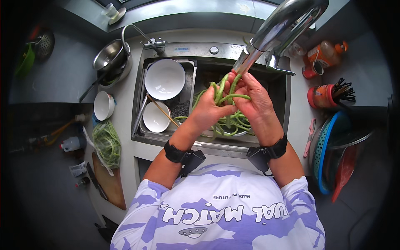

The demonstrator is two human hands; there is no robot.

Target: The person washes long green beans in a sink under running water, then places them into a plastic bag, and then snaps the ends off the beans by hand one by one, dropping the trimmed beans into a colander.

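Both hands are up under the spout of the chrome faucet (256, 47), above the right sink basin (276, 93). My left hand (207, 109) grips several long green beans (221, 90) that loop over its fingers. Facing it, my right hand (257, 101) has its fingers closed around part of the same bunch, close to the spout's tip. More long beans (236, 123) lie beneath my hands, apparently in a metal bowl whose rim shows only partly. Whether water is running cannot be made out.
The left basin holds a large white bowl (165, 79) and a smaller white bowl (156, 117) with chopsticks (161, 108). Bagged beans (107, 143), a cutting board (112, 187) and a knife (96, 181) lie left. A pink peeler (309, 137) and blue-rimmed colander (325, 150) sit right.
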